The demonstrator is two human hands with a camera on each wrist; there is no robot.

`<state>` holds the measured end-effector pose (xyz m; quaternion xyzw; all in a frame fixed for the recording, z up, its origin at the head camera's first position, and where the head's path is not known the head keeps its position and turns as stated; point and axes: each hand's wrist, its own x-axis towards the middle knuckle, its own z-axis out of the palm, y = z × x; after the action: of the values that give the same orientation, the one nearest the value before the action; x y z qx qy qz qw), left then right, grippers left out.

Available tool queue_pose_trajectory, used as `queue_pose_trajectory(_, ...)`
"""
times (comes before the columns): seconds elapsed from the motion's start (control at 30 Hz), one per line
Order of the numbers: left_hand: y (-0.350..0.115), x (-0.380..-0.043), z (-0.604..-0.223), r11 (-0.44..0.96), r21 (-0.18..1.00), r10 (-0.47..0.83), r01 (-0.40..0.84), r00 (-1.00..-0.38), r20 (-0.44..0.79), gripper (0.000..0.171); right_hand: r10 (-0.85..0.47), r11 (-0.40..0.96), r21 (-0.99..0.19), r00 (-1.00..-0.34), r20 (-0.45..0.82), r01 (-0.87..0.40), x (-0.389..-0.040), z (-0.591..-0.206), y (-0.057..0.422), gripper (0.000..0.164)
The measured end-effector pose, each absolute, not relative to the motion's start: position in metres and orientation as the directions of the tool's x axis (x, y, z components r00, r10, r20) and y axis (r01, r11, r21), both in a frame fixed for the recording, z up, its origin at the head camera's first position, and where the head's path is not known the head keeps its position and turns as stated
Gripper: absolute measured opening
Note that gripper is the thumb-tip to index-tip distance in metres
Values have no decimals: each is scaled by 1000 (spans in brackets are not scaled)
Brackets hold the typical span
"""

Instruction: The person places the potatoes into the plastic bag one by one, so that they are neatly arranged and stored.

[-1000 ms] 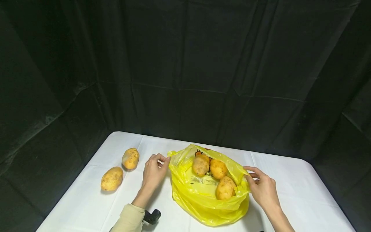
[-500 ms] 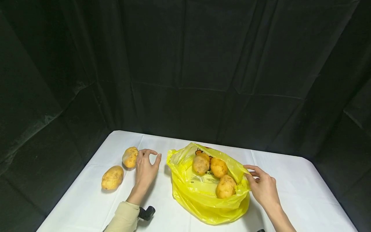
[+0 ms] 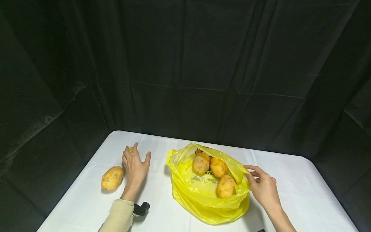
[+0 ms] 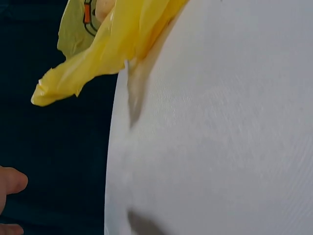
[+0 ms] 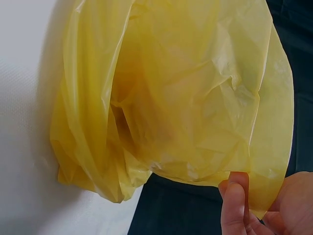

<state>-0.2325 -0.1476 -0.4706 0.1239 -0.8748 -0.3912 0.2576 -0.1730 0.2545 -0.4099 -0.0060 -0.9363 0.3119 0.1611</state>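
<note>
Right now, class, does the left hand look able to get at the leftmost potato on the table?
Probably yes: that potato lies beside the left hand, with nothing visible between, though its fingers partly cover another potato.

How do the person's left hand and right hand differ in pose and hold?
The left hand spreads its fingers over a potato, contact unclear; the right hand pinches the rim of the yellow bag. A beige sleeve shows behind the left hand, while only bare forearm shows behind the right hand. Both hands are bare.
</note>
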Motion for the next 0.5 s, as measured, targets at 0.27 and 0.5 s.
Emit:
queue_pose_trajectory(0.27, -157, -233, -473, 627, 775, -444, -83, -856, 267, 75, 119, 805, -588, -951, 285, -75, -173, -410, 255, 27)
queue_pose_trajectory(0.5, -158, -233, -475, 612, 780, -428, -133, -884, 185, 81, 119, 806, -588, -951, 284, -74, -174, -410, 255, 27)
